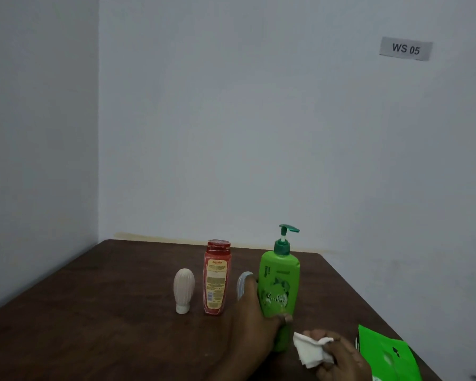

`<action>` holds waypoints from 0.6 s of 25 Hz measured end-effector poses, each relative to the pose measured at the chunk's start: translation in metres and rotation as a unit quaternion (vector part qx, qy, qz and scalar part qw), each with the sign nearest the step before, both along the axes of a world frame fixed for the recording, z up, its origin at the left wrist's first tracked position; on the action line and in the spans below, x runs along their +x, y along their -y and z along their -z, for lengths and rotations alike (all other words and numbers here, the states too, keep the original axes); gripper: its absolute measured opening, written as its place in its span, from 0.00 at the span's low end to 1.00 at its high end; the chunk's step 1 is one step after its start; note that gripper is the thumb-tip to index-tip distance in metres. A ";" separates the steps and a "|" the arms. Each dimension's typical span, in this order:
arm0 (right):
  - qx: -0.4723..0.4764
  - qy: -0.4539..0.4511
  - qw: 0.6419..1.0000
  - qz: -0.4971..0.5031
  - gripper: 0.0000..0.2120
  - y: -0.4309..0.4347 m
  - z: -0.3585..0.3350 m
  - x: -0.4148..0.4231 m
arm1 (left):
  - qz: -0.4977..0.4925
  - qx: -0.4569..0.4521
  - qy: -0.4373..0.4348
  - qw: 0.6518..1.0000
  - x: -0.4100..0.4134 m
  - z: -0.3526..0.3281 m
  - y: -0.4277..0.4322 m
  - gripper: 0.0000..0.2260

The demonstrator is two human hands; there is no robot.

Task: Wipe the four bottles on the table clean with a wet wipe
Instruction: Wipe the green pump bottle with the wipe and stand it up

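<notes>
Left hand (254,317) grip: fingers and thumb wrapped round the lower body of the green bottle (280,281), thumb lying across the front under the label. The bottle is upright, pump on top with the nozzle to the right. Its base is hidden, so I cannot tell whether it stands on the bench (94,325) or is lifted. Right hand (341,361) grip: fingers closed on a bunched white wipe (311,350), just beside the bottle's lower right side; contact unclear. The grey bottle (243,280) is close behind the left hand and mostly hidden. The red bottle (216,279) is further left, upright. The white bottle (184,287) is left again, standing on its cap. A green pack (385,356) lies by the right edge, near the right hand. Risks, as I judge them: a wet wipe makes smooth plastic slick, so the bottle may slip or twist in the low hold. Rubbing near the top could press the pump and squirt product. The left knuckles or wrist could knock the grey bottle over. The white bottle looks tippy on its small cap if the bench is jolted.
</notes>
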State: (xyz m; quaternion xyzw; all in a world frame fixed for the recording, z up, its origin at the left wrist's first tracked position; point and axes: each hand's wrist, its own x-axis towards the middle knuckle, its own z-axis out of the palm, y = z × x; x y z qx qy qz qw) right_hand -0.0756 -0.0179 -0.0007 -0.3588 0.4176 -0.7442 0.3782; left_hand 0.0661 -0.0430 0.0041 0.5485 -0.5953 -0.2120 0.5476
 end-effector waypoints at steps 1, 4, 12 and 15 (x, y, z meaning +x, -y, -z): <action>0.005 0.040 0.999 -0.029 0.29 0.005 0.008 -0.002 | -0.001 0.008 0.002 1.000 -0.003 -0.004 0.004 0.29; 0.020 0.104 0.979 -0.172 0.22 0.007 0.014 -0.017 | -0.002 0.038 -0.016 0.999 -0.010 0.000 0.022 0.21; 0.017 0.091 0.975 -0.200 0.27 0.007 0.020 -0.016 | -0.020 0.084 -0.024 0.996 -0.017 0.039 0.050 0.17; -0.002 0.077 0.978 -0.195 0.24 0.005 0.018 -0.013 | -0.017 0.079 -0.018 0.997 -0.017 0.040 0.058 0.18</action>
